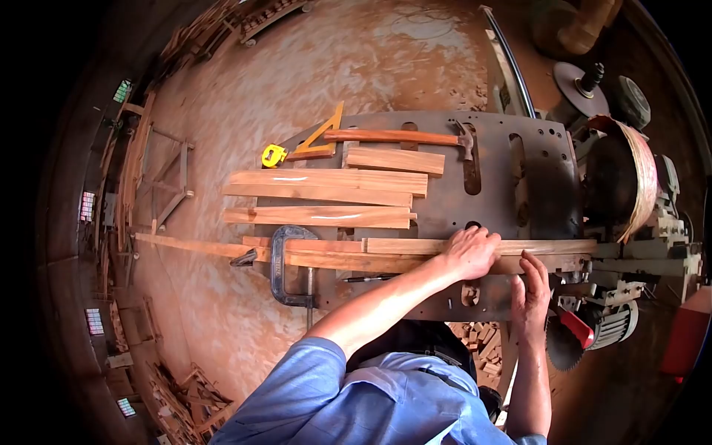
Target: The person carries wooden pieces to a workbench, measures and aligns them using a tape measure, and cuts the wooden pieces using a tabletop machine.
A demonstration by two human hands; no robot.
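- Head view: the strip [408, 245] lies on the bench [549, 182], right along the guide board [363, 262], which the clamp [277, 263] holds down.
- Left hand [473, 251] has fingers bent over the strip; can't tell if it's gripping or just pressing. Right hand [530, 295] is open, fingertips by the board.
- I'd keep the strip flush, pressure even, right arm clear of that saw blade [565, 347] tbh.
- No readable brands; the tape's [274, 156] marking's too small.
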